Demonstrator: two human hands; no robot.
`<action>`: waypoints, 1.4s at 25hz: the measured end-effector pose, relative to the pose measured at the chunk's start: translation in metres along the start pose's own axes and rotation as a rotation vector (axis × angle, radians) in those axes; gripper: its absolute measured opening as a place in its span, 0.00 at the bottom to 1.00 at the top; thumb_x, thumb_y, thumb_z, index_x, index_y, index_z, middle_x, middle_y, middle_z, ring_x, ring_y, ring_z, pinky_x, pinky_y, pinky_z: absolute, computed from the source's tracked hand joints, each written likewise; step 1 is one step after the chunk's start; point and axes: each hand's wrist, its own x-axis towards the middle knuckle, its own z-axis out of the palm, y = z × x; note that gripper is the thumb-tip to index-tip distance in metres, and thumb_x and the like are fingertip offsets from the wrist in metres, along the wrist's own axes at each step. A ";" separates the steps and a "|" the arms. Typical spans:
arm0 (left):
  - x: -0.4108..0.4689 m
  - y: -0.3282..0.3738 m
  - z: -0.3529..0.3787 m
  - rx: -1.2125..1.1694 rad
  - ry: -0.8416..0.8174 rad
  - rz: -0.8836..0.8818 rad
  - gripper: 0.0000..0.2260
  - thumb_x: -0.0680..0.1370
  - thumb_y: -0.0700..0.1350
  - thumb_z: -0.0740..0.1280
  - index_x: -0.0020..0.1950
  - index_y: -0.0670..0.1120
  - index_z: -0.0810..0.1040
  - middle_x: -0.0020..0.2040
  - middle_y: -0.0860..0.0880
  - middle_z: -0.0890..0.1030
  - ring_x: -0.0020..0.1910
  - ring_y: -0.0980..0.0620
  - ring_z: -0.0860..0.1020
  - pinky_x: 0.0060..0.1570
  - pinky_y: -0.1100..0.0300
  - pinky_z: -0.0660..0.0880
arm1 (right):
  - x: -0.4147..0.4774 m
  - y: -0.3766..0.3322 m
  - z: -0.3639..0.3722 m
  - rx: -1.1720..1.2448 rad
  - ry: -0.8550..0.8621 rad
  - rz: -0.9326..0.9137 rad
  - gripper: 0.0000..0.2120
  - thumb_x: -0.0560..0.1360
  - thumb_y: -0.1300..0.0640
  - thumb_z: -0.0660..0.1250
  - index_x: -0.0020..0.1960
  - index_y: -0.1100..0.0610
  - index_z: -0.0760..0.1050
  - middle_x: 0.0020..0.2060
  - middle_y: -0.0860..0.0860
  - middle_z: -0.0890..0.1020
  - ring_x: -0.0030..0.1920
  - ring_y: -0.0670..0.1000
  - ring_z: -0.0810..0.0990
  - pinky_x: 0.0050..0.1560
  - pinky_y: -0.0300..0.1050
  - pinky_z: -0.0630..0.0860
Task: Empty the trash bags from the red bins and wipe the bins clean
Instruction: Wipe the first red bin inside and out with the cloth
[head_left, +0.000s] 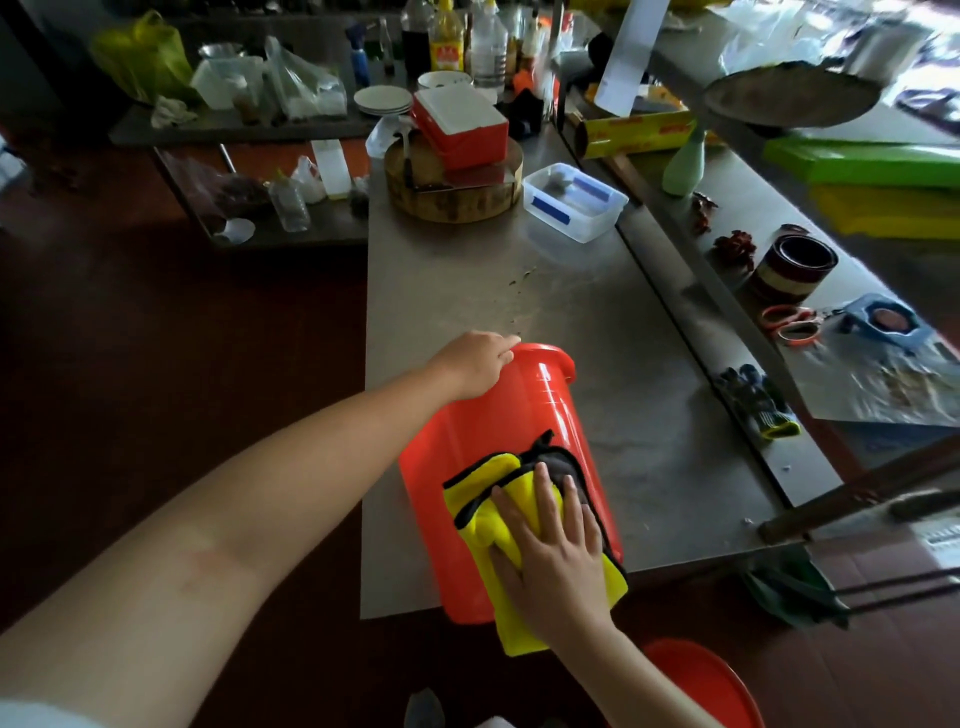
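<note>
A red bin (483, 431) lies on its side on the steel table (649, 415), its rim pointing away from me. My left hand (475, 364) grips the bin near its rim and steadies it. My right hand (553, 545) presses a yellow cloth (488, 525) with dark edging flat against the bin's outer wall near its base. A second red bin (717, 680) shows only as a curved edge on the floor at the bottom right. No trash bag is visible in either bin.
At the table's far end are a round wooden block (457, 200), a red-and-white box (462, 127) and a clear plastic tub (574, 200). To the right a raised steel shelf holds scissors (789, 325), gloves (758, 400) and tins. Dark floor lies to the left.
</note>
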 end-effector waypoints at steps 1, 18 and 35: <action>0.002 0.000 0.002 -0.018 0.008 -0.023 0.19 0.85 0.44 0.59 0.76 0.46 0.70 0.74 0.43 0.73 0.73 0.45 0.69 0.70 0.59 0.63 | 0.003 0.000 0.000 0.008 -0.010 0.009 0.28 0.79 0.29 0.45 0.78 0.32 0.56 0.82 0.51 0.52 0.81 0.62 0.50 0.73 0.64 0.62; -0.034 -0.068 -0.007 -0.243 0.036 -0.117 0.17 0.84 0.45 0.62 0.73 0.52 0.75 0.71 0.49 0.76 0.71 0.52 0.72 0.66 0.68 0.64 | 0.079 -0.009 0.005 0.082 -0.005 -0.053 0.28 0.79 0.28 0.43 0.78 0.31 0.49 0.82 0.48 0.48 0.81 0.57 0.47 0.76 0.61 0.58; 0.001 0.006 -0.001 0.096 -0.042 -0.194 0.19 0.84 0.52 0.60 0.65 0.40 0.77 0.67 0.38 0.77 0.67 0.40 0.74 0.66 0.50 0.71 | -0.007 -0.025 0.008 0.048 0.002 -0.129 0.26 0.80 0.30 0.50 0.76 0.34 0.61 0.82 0.50 0.53 0.81 0.62 0.51 0.73 0.65 0.63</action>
